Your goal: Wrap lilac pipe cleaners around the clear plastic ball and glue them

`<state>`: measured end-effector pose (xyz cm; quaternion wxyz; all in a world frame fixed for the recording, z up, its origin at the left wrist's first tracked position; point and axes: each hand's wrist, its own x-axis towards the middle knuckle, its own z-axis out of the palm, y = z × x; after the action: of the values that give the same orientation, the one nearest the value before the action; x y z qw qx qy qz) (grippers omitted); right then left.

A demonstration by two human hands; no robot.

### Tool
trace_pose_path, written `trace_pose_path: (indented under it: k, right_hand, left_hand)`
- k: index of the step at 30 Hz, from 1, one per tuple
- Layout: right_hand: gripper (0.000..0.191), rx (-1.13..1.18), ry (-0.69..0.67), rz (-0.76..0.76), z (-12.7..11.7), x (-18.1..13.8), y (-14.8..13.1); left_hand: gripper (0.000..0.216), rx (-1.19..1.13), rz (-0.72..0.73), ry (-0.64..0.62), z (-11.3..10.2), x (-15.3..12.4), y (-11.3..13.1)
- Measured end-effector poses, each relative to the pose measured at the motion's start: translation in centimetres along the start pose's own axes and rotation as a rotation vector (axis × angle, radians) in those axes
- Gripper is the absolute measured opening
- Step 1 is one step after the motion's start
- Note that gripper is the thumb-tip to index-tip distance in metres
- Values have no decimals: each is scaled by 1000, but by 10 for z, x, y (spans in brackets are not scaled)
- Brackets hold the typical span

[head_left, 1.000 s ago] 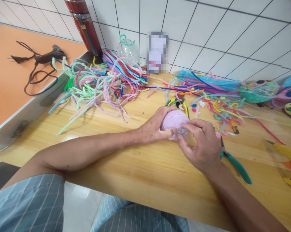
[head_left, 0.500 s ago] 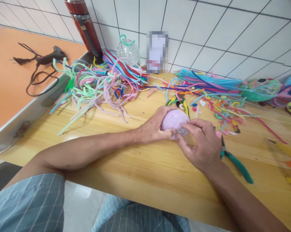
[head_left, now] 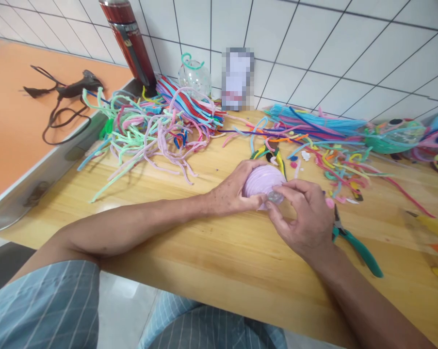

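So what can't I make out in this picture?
All in the head view:
- Ball's far side: hidden by itself and the left hand.
- Grey patch by the right hand's fingertips: too small to identify.
- Phone text: pixelated.
- Yellow tool: cut off by the right edge.
- Flask top: cut off above.

A wall (head_left: 331,58) of white tiles, crossed by a grid of thin dark lines, runs along the back. The counter (head_left: 219,261) below it has a pale yellow-brown wood top with visible grain. To the left stands a table with a plain orange top (head_left: 8,131), bordered by a grey-white edge (head_left: 46,167) that curves at its near corner. Under the counter shows a light, glossy floor (head_left: 113,315) with a thin seam and a bright reflection. A dark patch at the far left is hard to identify. The light is pale and fairly even.
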<state>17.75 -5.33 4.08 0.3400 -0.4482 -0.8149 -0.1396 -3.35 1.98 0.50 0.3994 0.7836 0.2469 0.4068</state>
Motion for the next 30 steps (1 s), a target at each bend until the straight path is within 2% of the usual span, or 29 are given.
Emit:
trace_pose_path:
  k: [9,15,30]
  right_hand:
    - [35,10,25,-9,2,-1,-1]
    - [34,6,54,-38,4,-2,0]
    - [31,-7,75,-51,4,0,-2]
  left_hand:
    - [76,-3,-8,-8,-1,-1,1]
    - [64,-18,-41,-2,-2,-3,6]
    - [65,-7,-33,-5,-1,-4,5]
